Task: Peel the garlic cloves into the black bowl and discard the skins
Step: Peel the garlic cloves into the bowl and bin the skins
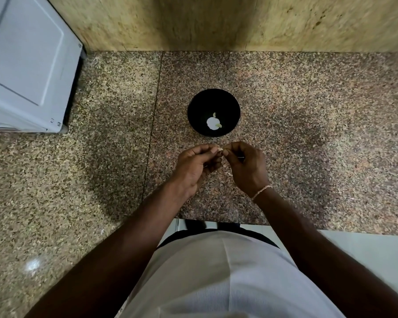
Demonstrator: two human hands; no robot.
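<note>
Both hands meet just in front of the bowl (pixel 213 112), over the speckled granite table (pixel 308 125). The left hand (pixel 194 167) has its fingers (pixel 210 149) curled inward, thumb and forefinger pinching one end of a small pale clove (pixel 220 148). The right hand (pixel 247 165) mirrors it, fingers bent and its fingertips pinching the other end of the same clove, so the two sets of fingertips nearly touch. The clove is mostly hidden between them; whether its skin is partly off cannot be told. A thin pale bracelet (pixel 261 191) circles the right wrist.

The bowl stands on the table just beyond the hands, upright, with a white peeled piece (pixel 213 123) lying at its bottom and two small pale green bits beside it. Small pale scraps (pixel 228 172) lie on the table under the hands. A white appliance (pixel 25 65) sits at the far left, against the tan wall (pixel 216 21)
</note>
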